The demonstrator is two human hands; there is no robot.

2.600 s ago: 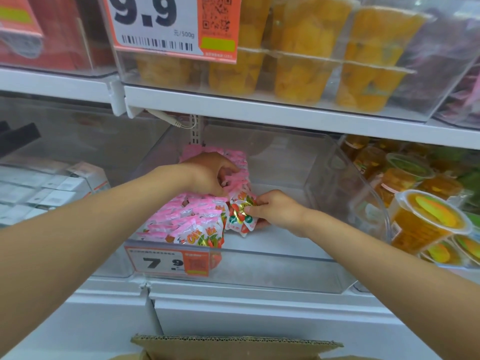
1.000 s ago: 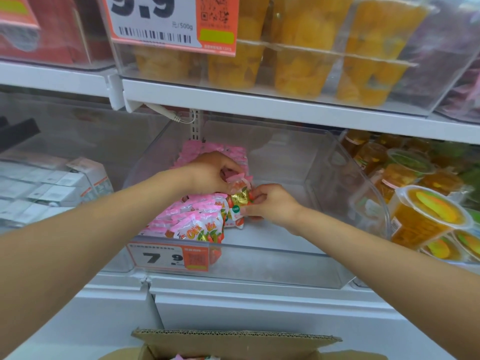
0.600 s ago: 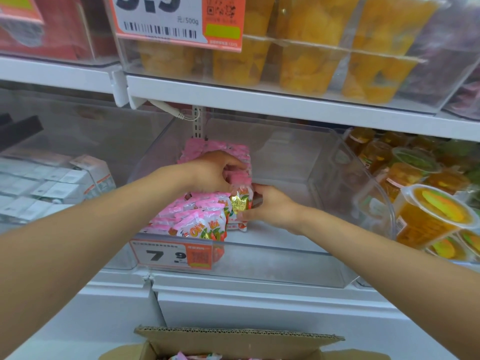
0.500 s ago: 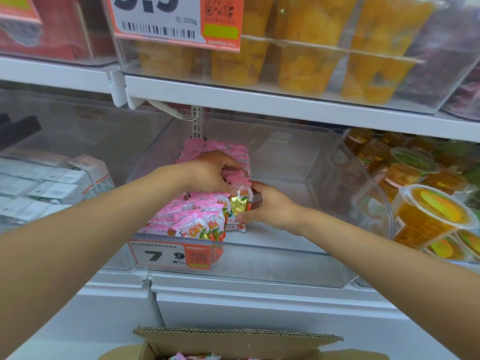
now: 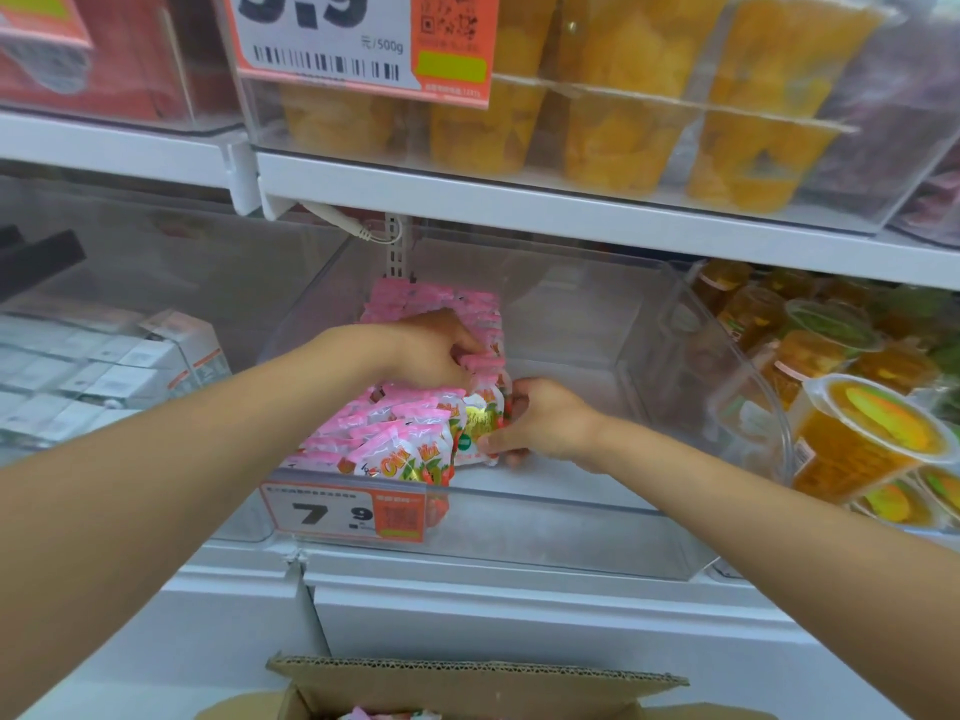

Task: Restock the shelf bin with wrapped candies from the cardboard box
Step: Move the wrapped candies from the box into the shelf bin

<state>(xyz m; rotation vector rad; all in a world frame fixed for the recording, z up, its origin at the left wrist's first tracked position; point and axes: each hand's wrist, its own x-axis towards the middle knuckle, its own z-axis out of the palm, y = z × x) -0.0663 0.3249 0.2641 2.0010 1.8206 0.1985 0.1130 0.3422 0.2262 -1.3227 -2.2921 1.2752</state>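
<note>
Shelf bin (image 5: 571,532), L hand (image 5: 434,350) curled on pink candies (image 5: 395,433), R hand (image 5: 543,423) pinching one pack (image 5: 480,415)

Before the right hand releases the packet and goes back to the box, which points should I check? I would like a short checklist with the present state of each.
1. Right hand pinches one candy packet: ok.
2. Packet is inside the clear bin, beside the front stack: ok.
3. Left hand holds the rear stack back: ok.
4. Free floor in the bin right of the stacks: ok.
5. Candies left in the cardboard box: some show; amount cannot tell.
6. Packet will stand alone after release: cannot tell.
</note>
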